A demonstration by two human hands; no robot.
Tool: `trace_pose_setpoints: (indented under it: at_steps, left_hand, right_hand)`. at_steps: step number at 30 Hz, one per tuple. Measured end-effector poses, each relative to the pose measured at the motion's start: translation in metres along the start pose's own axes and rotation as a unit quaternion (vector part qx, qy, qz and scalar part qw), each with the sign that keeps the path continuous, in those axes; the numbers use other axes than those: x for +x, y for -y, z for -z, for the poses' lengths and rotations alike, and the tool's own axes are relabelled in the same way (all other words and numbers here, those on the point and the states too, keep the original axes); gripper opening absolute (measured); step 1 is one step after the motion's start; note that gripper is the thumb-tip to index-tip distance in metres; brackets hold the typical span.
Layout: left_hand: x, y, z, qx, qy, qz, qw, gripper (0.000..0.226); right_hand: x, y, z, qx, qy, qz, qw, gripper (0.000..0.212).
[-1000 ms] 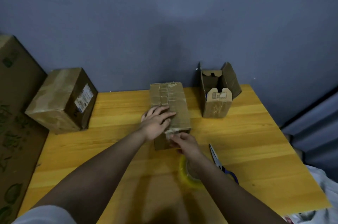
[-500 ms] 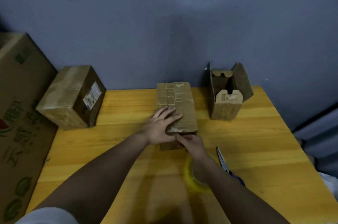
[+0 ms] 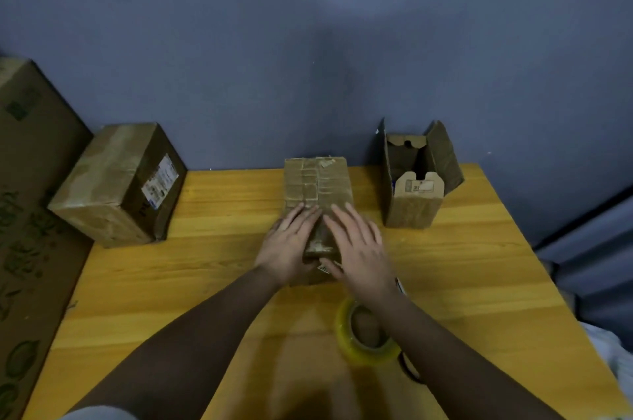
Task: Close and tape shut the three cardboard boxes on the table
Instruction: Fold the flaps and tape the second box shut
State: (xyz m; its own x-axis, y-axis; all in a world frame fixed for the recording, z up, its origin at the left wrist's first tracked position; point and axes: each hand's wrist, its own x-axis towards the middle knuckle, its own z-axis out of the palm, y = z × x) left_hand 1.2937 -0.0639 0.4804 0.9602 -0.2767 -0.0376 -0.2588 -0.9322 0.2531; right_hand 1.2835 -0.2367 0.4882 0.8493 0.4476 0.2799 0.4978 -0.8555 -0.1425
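Middle box [image 3: 317, 186]: closed, both hands, left [image 3: 289, 243] and right [image 3: 359, 248], flat on top, grip released. Right of them, open box [image 3: 412, 203], contents unclear. Tape roll [image 3: 366, 349] nearer, on worktop [image 3: 222, 268].

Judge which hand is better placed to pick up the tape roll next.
Right, probably. The tape roll lies under the right forearm, just behind the right hand. The left hand lies flat on the middle box and would have to cross over.
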Motion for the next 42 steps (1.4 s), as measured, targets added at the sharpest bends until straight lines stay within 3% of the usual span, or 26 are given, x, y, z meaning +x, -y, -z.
trace_pose_setpoints:
  at_steps: [2,4,11,19,21,23,26,27,29,34,42]
  left_hand:
    - [0.000,0.002,-0.002,0.019,0.010,0.009,1.000,0.107]
    - [-0.002,0.001,-0.002,0.047,0.019,0.015,0.999,0.110]
    - [-0.001,-0.009,0.003,0.080,0.043,0.032,0.995,0.098]
    - [-0.003,-0.013,0.010,0.069,0.073,0.031,0.994,0.100]
    - [-0.003,-0.011,0.014,0.020,0.100,0.018,0.995,0.102]
    - [-0.002,-0.007,0.022,-0.102,0.114,0.011,0.988,0.098]
    - [0.001,-0.007,0.035,-0.314,-0.027,0.087,0.945,0.056]
    - [0.004,-0.008,0.036,-0.313,-0.076,0.111,0.940,0.048]
    - [0.012,-0.013,0.037,-0.230,-0.101,0.112,0.961,0.046]
    - [0.029,-0.026,0.028,-0.108,0.037,0.125,0.986,0.065]
    - [0.032,-0.025,0.026,-0.064,0.080,0.133,0.986,0.069]
  right_hand:
    - [0.009,-0.003,-0.004,0.006,0.093,0.037,0.995,0.077]
    - [0.011,-0.005,-0.010,-0.012,0.128,0.039,0.991,0.078]
    - [0.010,-0.005,-0.023,-0.079,0.055,0.046,0.994,0.078]
    - [0.008,0.000,-0.018,-0.075,0.082,0.023,0.994,0.086]
    - [0.004,-0.002,-0.015,-0.061,0.091,0.028,0.994,0.076]
    - [0.004,0.000,-0.007,-0.028,0.097,0.024,0.995,0.067]
    - [0.019,0.011,0.004,0.020,0.091,-0.008,0.996,0.064]
    - [0.027,0.017,0.004,0.024,0.091,-0.017,0.995,0.065]
    - [0.042,0.029,0.004,0.021,0.117,-0.031,0.992,0.073]
    - [0.053,0.038,-0.012,-0.117,0.213,-0.018,0.970,0.080]
    - [0.056,0.036,-0.023,-0.145,0.251,-0.005,0.957,0.086]
